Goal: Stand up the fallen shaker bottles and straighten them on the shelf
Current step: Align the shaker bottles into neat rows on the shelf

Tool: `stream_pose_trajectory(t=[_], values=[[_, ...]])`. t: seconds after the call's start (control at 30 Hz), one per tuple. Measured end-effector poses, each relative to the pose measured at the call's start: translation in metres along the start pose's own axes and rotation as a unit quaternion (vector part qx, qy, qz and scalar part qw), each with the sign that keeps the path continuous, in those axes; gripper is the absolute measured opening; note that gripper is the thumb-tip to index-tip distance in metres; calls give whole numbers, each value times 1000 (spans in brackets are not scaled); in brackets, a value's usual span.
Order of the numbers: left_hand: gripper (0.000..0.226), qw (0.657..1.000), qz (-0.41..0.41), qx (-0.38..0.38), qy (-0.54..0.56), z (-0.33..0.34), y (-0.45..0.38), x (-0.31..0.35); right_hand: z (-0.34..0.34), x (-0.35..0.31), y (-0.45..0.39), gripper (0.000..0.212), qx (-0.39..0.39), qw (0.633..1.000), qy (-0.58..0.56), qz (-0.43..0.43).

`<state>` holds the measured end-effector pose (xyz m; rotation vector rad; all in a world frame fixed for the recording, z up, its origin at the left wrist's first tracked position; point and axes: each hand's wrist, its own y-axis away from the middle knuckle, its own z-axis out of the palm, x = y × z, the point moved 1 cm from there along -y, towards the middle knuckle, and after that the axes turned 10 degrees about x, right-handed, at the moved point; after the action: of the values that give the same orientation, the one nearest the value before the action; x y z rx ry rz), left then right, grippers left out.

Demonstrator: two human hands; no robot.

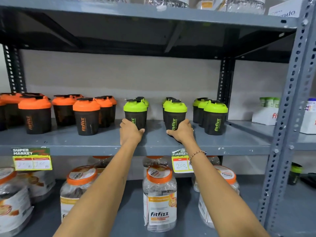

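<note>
Black shaker bottles stand upright in rows on the grey metal shelf (153, 144). Orange-lidded bottles (86, 115) fill the left half, green-lidded ones the right half. My left hand (130, 130) grips the base of the front green-lidded bottle (136, 113) in the middle row. My right hand (181, 131) grips the base of the neighbouring front green-lidded bottle (175, 115). A third green row (214, 117) stands further right, untouched. No bottle lies on its side in view.
Price tags (31, 159) hang from the shelf's front edge. Clear jars with orange lids (159, 195) fill the shelf below. A perforated upright post (289, 117) bounds the shelf on the right, with white boxes (265, 115) beyond it. Another shelf sits overhead.
</note>
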<state>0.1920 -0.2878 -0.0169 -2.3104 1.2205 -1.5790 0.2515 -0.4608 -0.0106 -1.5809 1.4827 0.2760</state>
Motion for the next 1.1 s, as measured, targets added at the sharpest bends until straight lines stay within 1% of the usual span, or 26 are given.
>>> stream_pose_trajectory(t=[0.27,0.33,0.4,0.47,0.53,0.6,0.67,0.73,0.77,0.83,0.9,1.0,1.03,1.1], values=[[73,1000,9,-15,-18,-1,0,1,-1,0,0,89,-18,1000,7,-7],[82,999,5,-29,-19,-5,0,2,-4,0,2,92,-18,1000,8,-7],[97,999,13,-45,-15,-10,5,3,-7,0,11,92,18,1000,4,-15],[105,999,27,-47,7,-19,11,1,-11,-2,23,84,83,996,0,-43],[99,998,54,-13,21,-33,11,-7,-12,-8,40,69,139,988,4,-71],[88,996,72,39,23,-53,6,-22,-8,-21,59,44,174,979,-17,-109],[74,991,81,99,34,-76,-6,-44,2,-46,75,23,165,973,-66,-148],[59,983,86,157,33,-100,-22,-73,20,-79,89,15,105,974,-96,-175],[55,980,81,180,28,-112,-31,-88,31,-96,95,13,71,974,-102,-188],[57,975,65,213,10,-134,-49,-119,57,-128,105,15,19,972,-102,-212],[64,973,53,224,-27,-154,-69,-147,83,-154,113,26,-23,972,-99,-212],[82,977,18,207,-53,-180,-98,-178,116,-186,117,59,-59,978,-105,-168],[88,979,2,197,-46,-187,-107,-185,125,-195,118,69,-60,981,-110,-149],[100,984,-24,172,-28,-199,-124,-197,140,-209,118,82,-47,984,-124,-116]])
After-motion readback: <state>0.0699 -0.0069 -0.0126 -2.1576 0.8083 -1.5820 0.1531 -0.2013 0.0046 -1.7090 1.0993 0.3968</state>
